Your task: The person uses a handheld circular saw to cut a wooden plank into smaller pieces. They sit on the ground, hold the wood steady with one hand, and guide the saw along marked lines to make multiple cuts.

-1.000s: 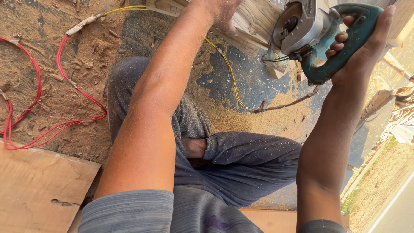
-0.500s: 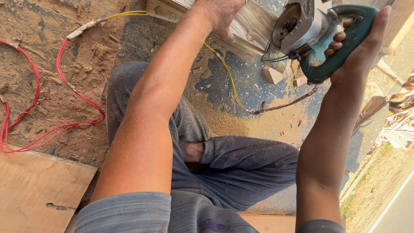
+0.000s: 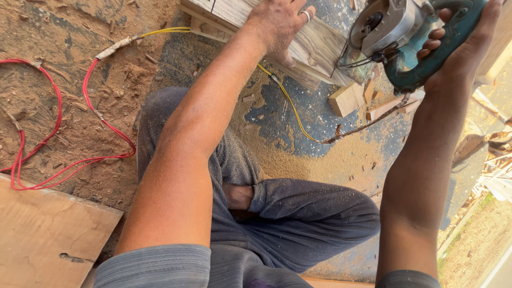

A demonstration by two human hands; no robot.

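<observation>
Circular saw (image 3: 397, 32) at top right over the wooden plank (image 3: 314, 45), right hand (image 3: 461, 48) grip clamped on its teal handle, left hand (image 3: 280, 21) pressed flat, fingers spread, on plank, offcut block (image 3: 345, 98) on sawdusty floor (image 3: 330, 154).

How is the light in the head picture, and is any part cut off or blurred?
Head view: warm daylight, soft shadow over the trousers; the saw in the right hand and the left hand on the plank are cut by the top edge; the near sleeves look slightly soft.

Grey ribbed short sleeves (image 3: 154, 264), dark dusty trousers (image 3: 298, 213), 1 silver ring (image 3: 306, 15), sawdust-flecked arms.
</observation>
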